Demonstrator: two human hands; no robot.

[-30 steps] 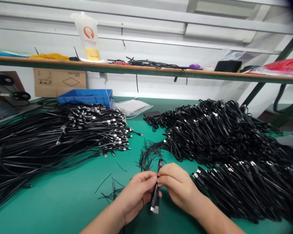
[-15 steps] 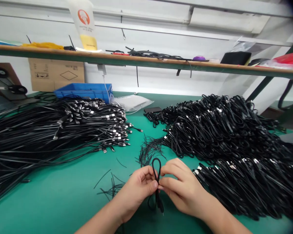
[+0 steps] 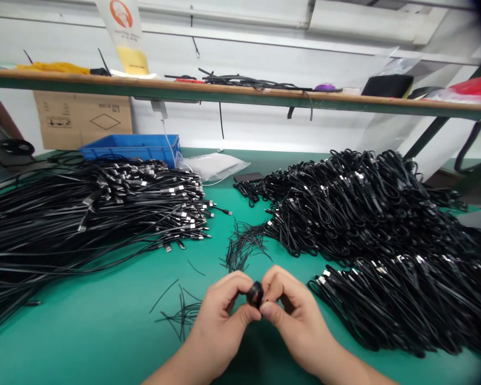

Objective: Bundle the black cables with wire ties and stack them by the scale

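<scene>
A folded black USB cable (image 3: 255,294) is seen end-on between my hands, above the green table. My left hand (image 3: 226,315) grips it between thumb and bent fingers. My right hand (image 3: 291,313) is closed in a pinch against the cable's right side, where a small dark end of a twist tie shows by the fingertips. Most of the tie is hidden. Thin black twist ties (image 3: 240,248) lie in a loose heap just beyond my hands, with several more twist ties (image 3: 182,315) scattered to the left of my left hand.
Long unfolded cables (image 3: 104,214) are piled at left, plugs facing right. Folded, tied cables (image 3: 344,208) are heaped at right, with another row of bundles (image 3: 404,305) nearer. A blue bin (image 3: 132,141) and a plastic bag (image 3: 216,166) stand behind, under a shelf (image 3: 256,96).
The folded cable has turned from upright, loop on top, to end-on toward me. My right fingers have drawn into a tighter pinch beside it. The view has shifted slightly.
</scene>
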